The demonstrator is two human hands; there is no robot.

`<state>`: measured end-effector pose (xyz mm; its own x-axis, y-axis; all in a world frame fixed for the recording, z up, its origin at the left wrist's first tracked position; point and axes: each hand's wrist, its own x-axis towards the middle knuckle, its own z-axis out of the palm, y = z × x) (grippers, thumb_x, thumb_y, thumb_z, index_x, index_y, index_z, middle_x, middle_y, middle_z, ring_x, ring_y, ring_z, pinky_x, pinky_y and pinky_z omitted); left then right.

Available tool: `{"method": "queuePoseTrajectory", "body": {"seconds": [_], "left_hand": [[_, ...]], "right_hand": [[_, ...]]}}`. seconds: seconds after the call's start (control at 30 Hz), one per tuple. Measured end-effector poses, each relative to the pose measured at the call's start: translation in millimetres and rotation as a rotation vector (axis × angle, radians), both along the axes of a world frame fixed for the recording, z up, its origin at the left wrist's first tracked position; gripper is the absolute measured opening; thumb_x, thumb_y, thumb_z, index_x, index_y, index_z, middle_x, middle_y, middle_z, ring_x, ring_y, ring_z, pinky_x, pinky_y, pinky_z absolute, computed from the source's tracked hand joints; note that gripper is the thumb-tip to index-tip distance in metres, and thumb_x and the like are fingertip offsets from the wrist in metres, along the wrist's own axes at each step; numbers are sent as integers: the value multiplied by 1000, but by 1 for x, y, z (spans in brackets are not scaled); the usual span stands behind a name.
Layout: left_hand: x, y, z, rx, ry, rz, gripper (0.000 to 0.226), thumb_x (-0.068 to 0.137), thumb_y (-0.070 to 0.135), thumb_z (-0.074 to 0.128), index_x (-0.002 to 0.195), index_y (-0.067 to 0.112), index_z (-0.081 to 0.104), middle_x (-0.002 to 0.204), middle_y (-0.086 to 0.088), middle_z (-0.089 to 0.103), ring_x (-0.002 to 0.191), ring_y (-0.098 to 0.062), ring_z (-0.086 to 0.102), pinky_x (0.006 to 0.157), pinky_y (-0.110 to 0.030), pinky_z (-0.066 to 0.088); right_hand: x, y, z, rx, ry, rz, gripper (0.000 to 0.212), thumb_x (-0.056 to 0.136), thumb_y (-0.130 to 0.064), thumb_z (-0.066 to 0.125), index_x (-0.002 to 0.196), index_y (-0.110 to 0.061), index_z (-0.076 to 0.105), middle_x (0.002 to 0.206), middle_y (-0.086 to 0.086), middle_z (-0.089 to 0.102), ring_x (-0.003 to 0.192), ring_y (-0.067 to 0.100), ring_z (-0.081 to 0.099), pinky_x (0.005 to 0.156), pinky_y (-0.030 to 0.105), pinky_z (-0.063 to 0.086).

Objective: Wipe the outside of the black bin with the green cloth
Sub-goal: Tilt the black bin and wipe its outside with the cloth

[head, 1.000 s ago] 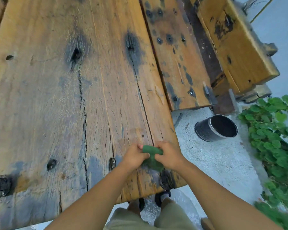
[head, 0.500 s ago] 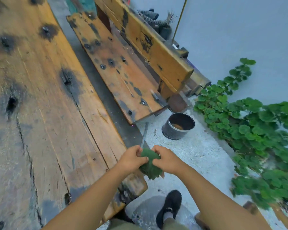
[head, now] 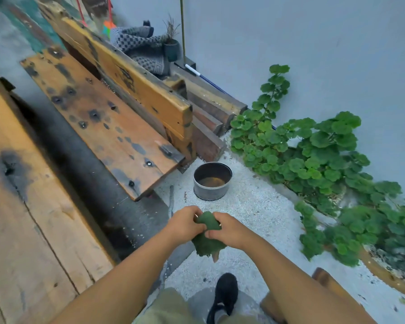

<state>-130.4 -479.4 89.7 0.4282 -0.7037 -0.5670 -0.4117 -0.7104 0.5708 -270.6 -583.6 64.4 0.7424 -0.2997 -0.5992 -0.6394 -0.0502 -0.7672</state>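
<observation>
The green cloth (head: 207, 237) is bunched between both hands in front of my body, its lower part hanging loose. My left hand (head: 184, 224) grips its left side and my right hand (head: 228, 230) pinches its right side. The black bin (head: 212, 181) is a low round container standing upright on the pale gravel ground, a short way beyond my hands. Its inside shows a brownish bottom. Neither hand touches the bin.
A worn wooden table (head: 33, 218) fills the left. A wooden bench (head: 108, 127) with a backrest stands just left of the bin. Leafy green plants (head: 313, 164) spread along the grey wall on the right. My black shoe (head: 223, 298) is on the ground below.
The view has swung right and away from the table. My hands, still holding the cloth, have left the table edge and the bin now lies nearer, straight ahead of them.
</observation>
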Motion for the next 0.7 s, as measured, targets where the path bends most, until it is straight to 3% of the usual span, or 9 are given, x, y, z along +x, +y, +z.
{"method": "queuePoseTrajectory", "body": {"seconds": [0.1, 0.23, 0.47, 0.7], "left_hand": [[0, -30, -7, -7, -14, -102, 25, 81, 18, 71, 106, 17, 65, 100, -3, 69, 90, -20, 64, 72, -30, 50], [8, -54, -20, 5, -113, -310, 26, 83, 23, 68, 107, 12, 65, 102, -5, 68, 87, -19, 58, 72, -30, 46], [55, -99, -72, 36, -117, -462, 10, 81, 18, 61, 86, 14, 54, 97, -12, 65, 81, -24, 55, 68, -34, 42], [97, -142, -167, 68, -134, -551, 13, 83, 14, 57, 90, 13, 47, 105, -15, 61, 93, -30, 60, 67, -34, 42]], "right_hand": [[-10, -18, -7, 54, -39, -94, 24, 93, -21, 71, 116, -23, 65, 109, 2, 73, 103, 22, 71, 83, 35, 59], [-6, -29, -22, 3, -5, -155, 27, 93, -18, 70, 120, -13, 67, 113, 8, 73, 106, 25, 70, 93, 43, 58], [39, -60, -69, -132, 90, -209, 21, 90, -17, 71, 109, -10, 68, 107, 8, 72, 101, 26, 68, 88, 41, 54], [88, -92, -155, -179, 158, -253, 12, 87, -17, 70, 95, -12, 63, 89, -1, 66, 82, 17, 60, 75, 34, 48]]}}
